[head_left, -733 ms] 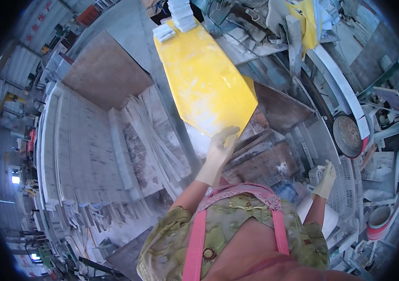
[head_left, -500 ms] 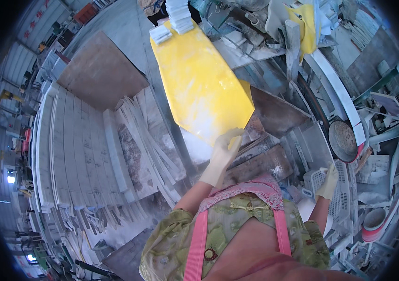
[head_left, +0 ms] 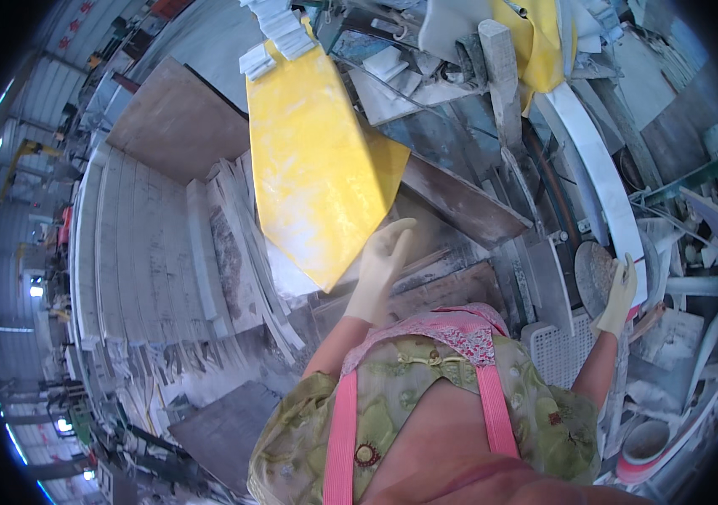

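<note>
A long yellow stone slab (head_left: pixel 317 168) lies slanted over a heap of stone pieces, its pointed lower end toward me. My left hand (head_left: pixel 380 268), in a pale glove, is stretched out with flat fingers at the slab's lower right edge, touching it or just short of it. My right hand (head_left: pixel 620 295), also gloved, is raised at the far right. Its fingers rest against a round grey disc (head_left: pixel 595 269) and a curved white strip (head_left: pixel 603 185). Neither hand closes around anything.
Grey and brown stone slabs (head_left: pixel 452 202) are piled under the yellow one. A row of pale slabs (head_left: pixel 140 252) stands on edge at the left, behind a brown board (head_left: pixel 178 122). A white perforated crate (head_left: pixel 557 353) sits by my right side, with offcuts and buckets around it.
My left hand has shifted from the slab's lower tip up to its right edge. My right hand has lifted slightly toward the grey disc.
</note>
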`<state>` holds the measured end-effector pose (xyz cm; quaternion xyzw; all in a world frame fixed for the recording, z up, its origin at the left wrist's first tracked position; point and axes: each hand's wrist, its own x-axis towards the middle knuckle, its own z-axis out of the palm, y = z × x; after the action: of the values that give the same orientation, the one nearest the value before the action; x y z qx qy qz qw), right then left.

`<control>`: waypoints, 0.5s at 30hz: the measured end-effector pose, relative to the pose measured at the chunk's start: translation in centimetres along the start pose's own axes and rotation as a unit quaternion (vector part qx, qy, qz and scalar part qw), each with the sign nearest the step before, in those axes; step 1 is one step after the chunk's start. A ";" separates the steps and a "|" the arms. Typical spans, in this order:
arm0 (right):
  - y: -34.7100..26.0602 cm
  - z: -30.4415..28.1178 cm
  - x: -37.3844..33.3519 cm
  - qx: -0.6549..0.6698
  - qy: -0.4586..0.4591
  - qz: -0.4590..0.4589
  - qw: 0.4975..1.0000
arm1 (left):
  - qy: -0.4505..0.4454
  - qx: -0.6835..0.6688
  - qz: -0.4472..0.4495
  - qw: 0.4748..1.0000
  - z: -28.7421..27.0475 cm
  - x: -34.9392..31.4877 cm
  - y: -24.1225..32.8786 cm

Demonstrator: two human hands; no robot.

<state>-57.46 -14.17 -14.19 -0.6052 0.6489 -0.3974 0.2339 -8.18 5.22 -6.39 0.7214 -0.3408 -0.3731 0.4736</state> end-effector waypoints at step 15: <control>-0.6 -1.3 8.2 -0.307 -0.120 -0.292 0.898 | -0.112 -0.027 -0.001 0.993 14.8 2.6 7.2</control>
<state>-59.43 -21.82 -11.44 -0.8523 0.4999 -0.1533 -0.0144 -20.68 -5.65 -4.20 0.6625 -0.3803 -0.4609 0.4517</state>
